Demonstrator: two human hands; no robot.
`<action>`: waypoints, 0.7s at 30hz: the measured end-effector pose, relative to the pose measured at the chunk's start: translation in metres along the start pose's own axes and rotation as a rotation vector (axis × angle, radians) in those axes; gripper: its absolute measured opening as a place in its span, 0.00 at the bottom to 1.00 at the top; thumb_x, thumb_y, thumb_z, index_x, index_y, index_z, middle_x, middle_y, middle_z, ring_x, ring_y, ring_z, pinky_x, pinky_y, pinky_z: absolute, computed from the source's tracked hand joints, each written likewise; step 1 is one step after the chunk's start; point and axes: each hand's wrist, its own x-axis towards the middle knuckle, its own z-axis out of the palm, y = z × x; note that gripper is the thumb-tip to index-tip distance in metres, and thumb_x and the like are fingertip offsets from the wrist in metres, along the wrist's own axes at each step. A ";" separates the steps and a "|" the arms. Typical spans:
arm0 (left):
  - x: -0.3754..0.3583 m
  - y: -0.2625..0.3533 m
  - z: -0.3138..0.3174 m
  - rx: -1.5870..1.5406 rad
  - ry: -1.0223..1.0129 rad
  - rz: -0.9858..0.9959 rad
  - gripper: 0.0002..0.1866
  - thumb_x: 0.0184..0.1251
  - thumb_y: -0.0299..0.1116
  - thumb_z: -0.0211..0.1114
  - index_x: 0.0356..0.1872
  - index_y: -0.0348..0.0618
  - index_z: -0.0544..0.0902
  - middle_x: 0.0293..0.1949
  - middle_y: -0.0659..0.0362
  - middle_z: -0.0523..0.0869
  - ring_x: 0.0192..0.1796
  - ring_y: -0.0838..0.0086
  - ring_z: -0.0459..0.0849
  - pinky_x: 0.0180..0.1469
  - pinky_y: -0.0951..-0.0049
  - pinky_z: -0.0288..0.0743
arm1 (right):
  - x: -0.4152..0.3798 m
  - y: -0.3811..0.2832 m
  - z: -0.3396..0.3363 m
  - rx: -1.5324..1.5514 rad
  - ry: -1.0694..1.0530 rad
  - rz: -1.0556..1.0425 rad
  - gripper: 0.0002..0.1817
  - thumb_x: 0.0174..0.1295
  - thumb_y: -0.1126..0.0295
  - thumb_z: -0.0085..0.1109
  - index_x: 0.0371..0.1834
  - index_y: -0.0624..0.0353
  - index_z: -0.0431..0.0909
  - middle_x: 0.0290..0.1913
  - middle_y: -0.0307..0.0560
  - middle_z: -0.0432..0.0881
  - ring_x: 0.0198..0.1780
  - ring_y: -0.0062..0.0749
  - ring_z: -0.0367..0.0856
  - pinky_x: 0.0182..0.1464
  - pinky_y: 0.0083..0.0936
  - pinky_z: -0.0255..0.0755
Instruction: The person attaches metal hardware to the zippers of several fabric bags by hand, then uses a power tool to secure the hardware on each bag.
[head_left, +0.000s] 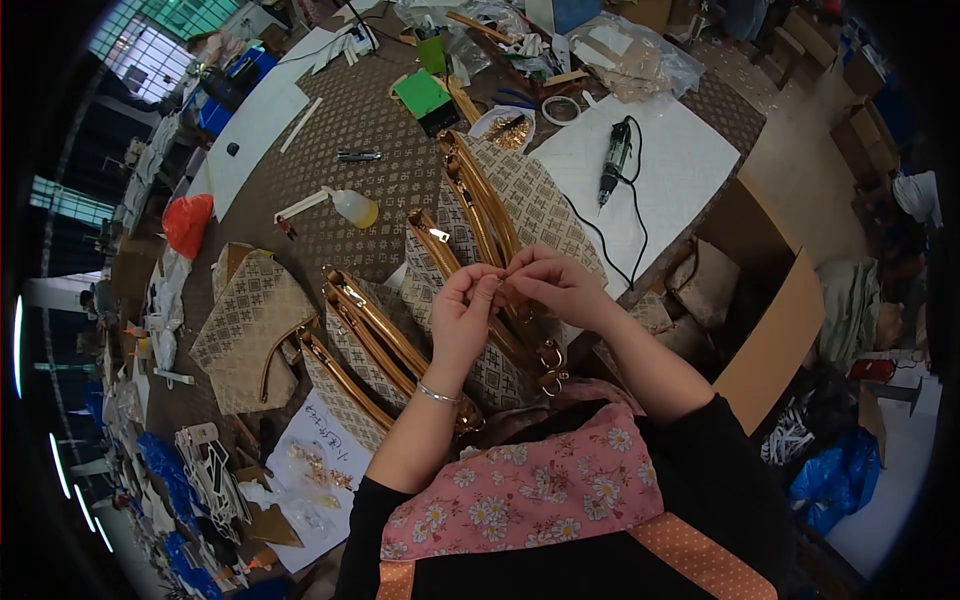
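Note:
My left hand and my right hand meet at the fingertips above the patterned bags. Both are closed in a pinch, and whatever sits between the fingers is too small to make out. Beneath and around them lie beige patterned bags with shiny brown-gold trim. More such bags stand in a row on the left. Gold metal rings show at the near end of the trim, close to my right wrist.
A corded electric screwdriver lies on white sheeting at the right. Behind are a green box, gold hardware and a bottle. A loose bag is at left, an open carton at right.

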 end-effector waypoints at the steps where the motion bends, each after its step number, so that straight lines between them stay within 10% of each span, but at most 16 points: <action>1: 0.000 0.000 0.000 0.002 0.001 0.002 0.07 0.69 0.30 0.56 0.40 0.38 0.78 0.28 0.66 0.79 0.29 0.87 0.74 0.33 0.87 0.69 | 0.000 0.000 0.000 0.001 0.001 0.001 0.06 0.58 0.74 0.59 0.36 0.64 0.81 0.43 0.39 0.71 0.42 0.19 0.73 0.42 0.15 0.69; 21: -0.003 -0.006 -0.002 -0.065 0.084 0.002 0.07 0.71 0.31 0.52 0.39 0.39 0.76 0.27 0.65 0.80 0.28 0.85 0.75 0.32 0.86 0.69 | -0.003 -0.007 0.001 -0.374 -0.015 -0.136 0.04 0.54 0.74 0.62 0.31 0.62 0.79 0.40 0.39 0.71 0.39 0.22 0.73 0.41 0.18 0.67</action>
